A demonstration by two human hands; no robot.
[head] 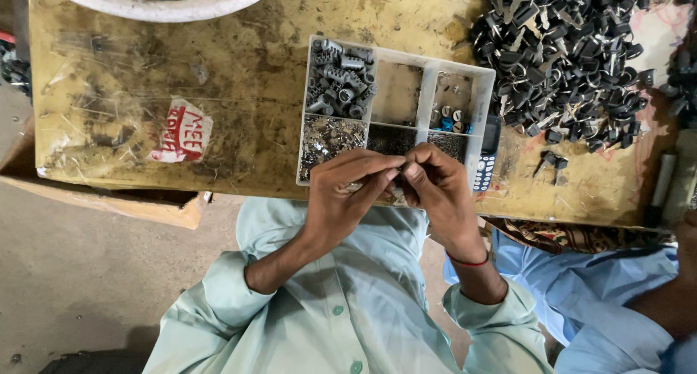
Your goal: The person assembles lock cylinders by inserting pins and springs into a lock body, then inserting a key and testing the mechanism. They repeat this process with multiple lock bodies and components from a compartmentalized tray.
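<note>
The person in the pale green shirt (341,316) sat close against the table (239,76), both hands raised together over its near edge. The left hand (341,192) and the right hand (435,189) met fingertip to fingertip, pinched around a small metal part (396,176) caught between them. The piece was almost wholly hidden by the fingers; what little showed seemed to run across, from one hand to the other, though I could not tell which end pointed where. It sat right at the meeting of the thumbs and forefingers, just over the near rim of the tray. A red thread (468,261) circled the right wrist.

Just beyond the hands lay a white compartment tray (428,65) with six cells: grey ribbed sleeves (340,80) filled the far left cell, small shiny bits (330,138) the near left, fine dark pieces (390,138) the near middle, and a few round bits (451,116) the far right. A small keypad phone (488,156) rested against the tray's right side. Further right spread a large heap of black clips (566,54), two of which lay apart nearer the edge. At the far edge stood a white basin (160,7). Another person's blue sleeve (595,287) showed at the right.
</note>
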